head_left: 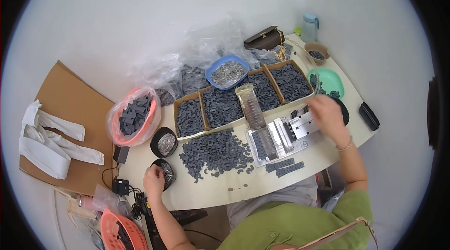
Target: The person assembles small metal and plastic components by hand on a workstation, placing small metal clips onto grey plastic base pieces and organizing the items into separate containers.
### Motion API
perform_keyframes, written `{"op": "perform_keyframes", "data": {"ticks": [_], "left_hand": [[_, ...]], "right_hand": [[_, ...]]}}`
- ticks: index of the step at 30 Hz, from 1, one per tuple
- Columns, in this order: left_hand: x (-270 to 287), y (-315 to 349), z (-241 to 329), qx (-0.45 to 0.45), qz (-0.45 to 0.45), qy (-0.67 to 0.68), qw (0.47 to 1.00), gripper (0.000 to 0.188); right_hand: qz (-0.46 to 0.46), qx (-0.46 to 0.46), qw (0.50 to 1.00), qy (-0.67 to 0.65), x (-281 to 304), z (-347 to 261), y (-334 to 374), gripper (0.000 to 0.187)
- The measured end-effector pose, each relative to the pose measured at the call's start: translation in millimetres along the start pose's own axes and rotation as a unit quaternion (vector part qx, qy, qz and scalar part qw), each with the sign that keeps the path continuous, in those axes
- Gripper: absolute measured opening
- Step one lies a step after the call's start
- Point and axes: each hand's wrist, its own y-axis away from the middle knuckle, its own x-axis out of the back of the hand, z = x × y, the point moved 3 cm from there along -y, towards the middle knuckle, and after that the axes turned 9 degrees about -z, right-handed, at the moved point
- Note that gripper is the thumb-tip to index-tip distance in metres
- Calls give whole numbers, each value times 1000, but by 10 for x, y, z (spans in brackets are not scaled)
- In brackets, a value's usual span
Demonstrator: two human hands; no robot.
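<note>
My left hand (153, 182) reaches over the left rim of a small black bowl (167, 185) of thin shiny metal pieces. Its fingers are drawn together at the bowl; anything between them is too small to see. My right hand (328, 115) is over the right end of a metal fixture (287, 136), fingers bent and pinched together, and whatever they hold is hidden. The fixture carries a row of dark pieces and a clear ribbed plastic tray (251, 109). In front of it lie two dark grey strips (289, 170). Left of it spreads a pile of small grey parts (213, 154).
Behind the pile stands a divided cardboard box (202, 109) of grey parts, with a blue bowl (211, 74) of metal pieces on it. A second black bowl (157, 137), a pink basket (152, 109), a green plate (335, 79) and a black case (369, 116) surround the work area.
</note>
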Motion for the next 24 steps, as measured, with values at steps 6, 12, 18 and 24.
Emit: {"op": "perform_keyframes", "data": {"ticks": [6, 12, 18, 24], "left_hand": [[-97, -35, -15, -27, -19, -18, 999, 9], [50, -34, -2, -1, 27, -1, 1000, 9], [15, -6, 275, -103, 95, 66, 988, 16], [-538, 212, 1634, -241, -77, 317, 914, 23]], "right_hand": [[-159, -115, 980, 23, -23, 579, 372, 13], [-89, -109, 990, 22, 13, 581, 403, 10], [-87, 91, 983, -133, -195, -92, 214, 21], [-137, 246, 951, -131, -703, -722, 205, 17]]}}
